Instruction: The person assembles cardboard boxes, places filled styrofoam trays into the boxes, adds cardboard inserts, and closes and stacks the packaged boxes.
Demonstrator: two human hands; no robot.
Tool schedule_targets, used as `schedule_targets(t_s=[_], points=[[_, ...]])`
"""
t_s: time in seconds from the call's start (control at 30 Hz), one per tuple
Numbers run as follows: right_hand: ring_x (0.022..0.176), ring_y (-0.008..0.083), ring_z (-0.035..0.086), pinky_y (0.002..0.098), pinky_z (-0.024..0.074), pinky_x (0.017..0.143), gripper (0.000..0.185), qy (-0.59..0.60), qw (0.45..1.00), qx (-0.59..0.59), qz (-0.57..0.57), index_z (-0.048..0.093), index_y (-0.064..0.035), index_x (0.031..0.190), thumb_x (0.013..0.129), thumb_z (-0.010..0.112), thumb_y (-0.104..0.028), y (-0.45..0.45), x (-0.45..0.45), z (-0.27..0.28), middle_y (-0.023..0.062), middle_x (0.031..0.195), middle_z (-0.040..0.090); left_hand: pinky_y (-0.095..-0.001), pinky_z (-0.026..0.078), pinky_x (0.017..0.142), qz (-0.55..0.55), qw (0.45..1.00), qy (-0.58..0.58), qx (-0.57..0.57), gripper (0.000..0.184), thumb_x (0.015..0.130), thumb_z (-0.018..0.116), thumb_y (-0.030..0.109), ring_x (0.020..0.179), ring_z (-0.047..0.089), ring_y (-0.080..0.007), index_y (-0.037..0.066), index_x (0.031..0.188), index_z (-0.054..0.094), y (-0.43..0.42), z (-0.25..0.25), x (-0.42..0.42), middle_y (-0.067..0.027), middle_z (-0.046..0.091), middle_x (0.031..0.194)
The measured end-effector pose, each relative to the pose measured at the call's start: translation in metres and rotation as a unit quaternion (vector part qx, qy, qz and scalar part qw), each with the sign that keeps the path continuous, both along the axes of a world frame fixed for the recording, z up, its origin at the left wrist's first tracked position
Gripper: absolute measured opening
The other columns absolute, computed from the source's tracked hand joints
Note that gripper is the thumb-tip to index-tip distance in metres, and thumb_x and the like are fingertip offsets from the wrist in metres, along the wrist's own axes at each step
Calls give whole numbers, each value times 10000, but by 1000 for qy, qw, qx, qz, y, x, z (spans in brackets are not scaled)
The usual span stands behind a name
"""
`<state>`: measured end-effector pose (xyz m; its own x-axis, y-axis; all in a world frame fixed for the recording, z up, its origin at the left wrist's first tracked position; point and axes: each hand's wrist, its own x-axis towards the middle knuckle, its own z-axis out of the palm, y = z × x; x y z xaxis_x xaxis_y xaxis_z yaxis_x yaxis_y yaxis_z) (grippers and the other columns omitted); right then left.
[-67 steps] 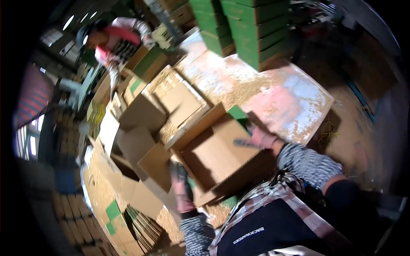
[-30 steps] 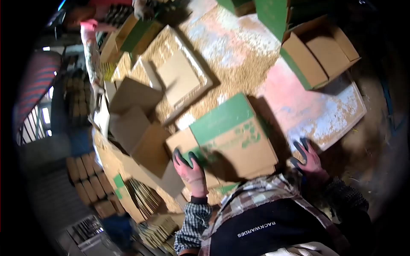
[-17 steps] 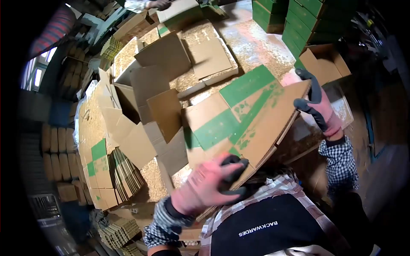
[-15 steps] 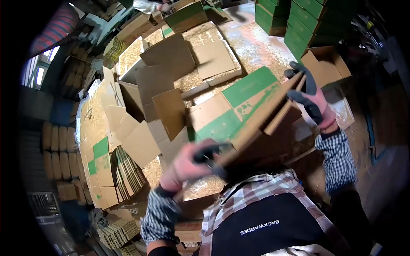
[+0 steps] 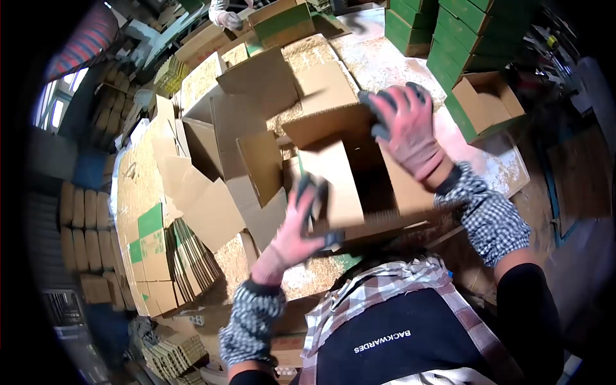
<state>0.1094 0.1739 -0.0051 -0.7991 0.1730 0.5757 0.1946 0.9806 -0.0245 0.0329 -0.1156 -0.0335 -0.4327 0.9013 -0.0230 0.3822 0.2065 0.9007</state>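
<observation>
A cardboard box [image 5: 340, 186] stands unfolded in front of me, its flaps up and its inside dark. My right hand [image 5: 407, 125], in a pink and dark grey glove, is bent over the far right corner, fingers and thumb on the cardboard. My left hand [image 5: 298, 224], gloved alike, is at the near left corner with thumb and fingers spread apart; whether it touches the edge is hard to tell. Left of the box, a brown cardboard flap [image 5: 260, 168] rises from another opened carton.
Folded green-and-brown cartons [image 5: 186, 263] lean at the left of the table. Stacked green boxes [image 5: 462, 38] rise at the far right, with an open box [image 5: 489, 102] before them. A co-worker's gloved hand [image 5: 228, 18] is at the far side by another box. Egg trays [image 5: 173, 353] lie below left.
The flat folded carton has been opened into a box shape. My right hand has moved left onto its far corner; my left hand has spread its fingers. A co-worker's hand shows more clearly.
</observation>
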Motion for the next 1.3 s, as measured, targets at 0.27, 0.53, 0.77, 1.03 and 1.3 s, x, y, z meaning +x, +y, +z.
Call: schedule_targets(t_s=[0.27, 0.53, 0.77, 1.03, 1.3], points=[[1428, 401, 206, 564, 127, 1161, 1135, -290, 937, -138, 137, 308, -14, 1458, 602, 737, -625, -18, 105, -11, 222, 1523, 262, -361, 393, 1055, 183, 978, -55, 86, 566, 1000, 469, 275, 1275, 456, -215, 28, 1477, 292, -2, -108, 12, -111, 428, 1445], [1296, 203, 444, 316, 353, 1085, 841, -56, 556, -821, 115, 268, -6, 1489, 834, 737, -244, -34, 121, -82, 125, 1431, 453, -334, 515, 846, -2, 966, 229, 120, 492, 580, 650, 11, 1024, 625, -301, 70, 1068, 655, 71, 88, 1, -153, 617, 1111], [1323, 256, 414, 353, 296, 1127, 720, -81, 836, -541, 46, 315, -64, 1470, 851, 673, -152, 42, 91, -93, 158, 1406, 455, -349, 474, 925, -280, 952, 121, -36, 405, 737, 678, 143, 1126, 563, -279, 154, 1142, 664, 122, 22, 82, -127, 572, 1247], [1228, 239, 503, 370, 446, 1006, 718, -43, 645, -761, 48, 401, -121, 1419, 816, 757, -282, 117, 49, -92, 133, 1339, 528, -359, 340, 1079, 332, 925, 80, -166, 880, 751, 497, -118, 1318, 428, -310, 71, 1536, 146, 19, 2, 21, -217, 320, 1510], [1127, 318, 591, 392, 463, 981, 581, -236, 759, -605, -47, 538, -68, 1295, 811, 726, -328, 158, 18, -196, 182, 1273, 577, -366, 394, 1042, 405, 895, 134, -129, 778, 776, 488, -92, 1241, 512, -306, 63, 1499, 246, 6, -20, -6, -220, 479, 1370]])
